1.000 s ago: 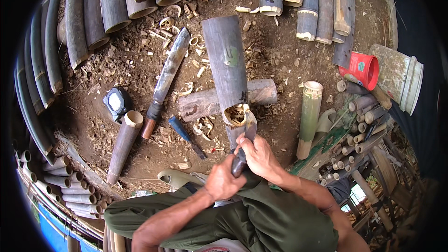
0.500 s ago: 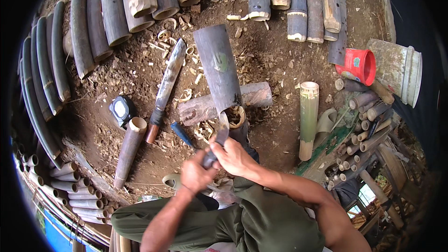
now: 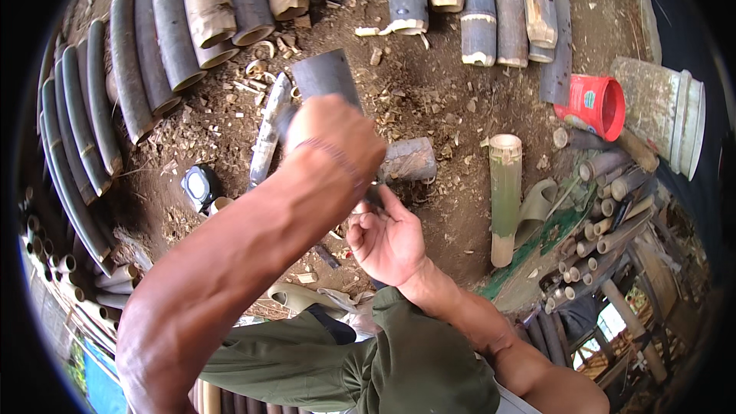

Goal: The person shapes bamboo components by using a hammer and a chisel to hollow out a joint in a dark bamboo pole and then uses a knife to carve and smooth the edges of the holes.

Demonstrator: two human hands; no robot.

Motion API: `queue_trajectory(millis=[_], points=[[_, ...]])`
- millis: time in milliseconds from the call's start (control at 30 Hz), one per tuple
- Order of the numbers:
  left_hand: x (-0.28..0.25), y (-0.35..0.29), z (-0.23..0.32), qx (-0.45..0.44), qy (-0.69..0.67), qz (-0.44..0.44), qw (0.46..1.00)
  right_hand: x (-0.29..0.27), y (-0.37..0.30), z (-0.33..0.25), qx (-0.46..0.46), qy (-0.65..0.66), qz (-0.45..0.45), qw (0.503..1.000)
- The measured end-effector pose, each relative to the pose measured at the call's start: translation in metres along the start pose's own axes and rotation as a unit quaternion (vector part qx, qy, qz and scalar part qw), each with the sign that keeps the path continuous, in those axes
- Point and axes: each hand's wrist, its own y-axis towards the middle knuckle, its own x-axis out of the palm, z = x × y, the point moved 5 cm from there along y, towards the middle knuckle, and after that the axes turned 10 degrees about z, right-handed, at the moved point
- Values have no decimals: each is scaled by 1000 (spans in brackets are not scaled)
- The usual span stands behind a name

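Out over the upright-leaning dark bamboo tube (image 3: 328,77), my left hand (image 3: 337,138) is closed in a fist. A blurred dark piece beside that fist looks like part of the knife (image 3: 286,123); most of it is hidden. My right hand (image 3: 391,241) lies palm up at the tube's near end, thumb stretched out and the other fingers loosely curled. The tube's middle is covered by my left hand and wrist. Below the tube lies a short bamboo log (image 3: 409,159), partly hidden. A long machete (image 3: 267,138) rests on the dirt left of the tube, its handle behind my forearm.
A tape measure (image 3: 198,186) lies left on the dirt. A green bamboo tube (image 3: 505,199) stands right, beside a rubber clog (image 3: 537,215). A red tub (image 3: 594,107) and a whitish bucket (image 3: 659,111) lie farther right. Bamboo lengths (image 3: 178,31) line the far side; shavings litter the soil.
My left hand has swung up and away from my right hand, over the tube. My right hand has turned palm up and loosened near the tube's end. The view has shifted slightly.
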Motion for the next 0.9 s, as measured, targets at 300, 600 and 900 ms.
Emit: queue_trajectory(millis=[300, 600, 900], points=[[99, -81, 1, -22, -196, -164, 967, -29, -23, 10, 6, -309, 159, 938], [176, -115, 96, -205, -522, -69, 825, -29, -49, -24, -78, -733, 314, 599], [169, -79, 175, -333, -728, 121, 587, -4, -63, -45, -201, -882, 248, 347]])
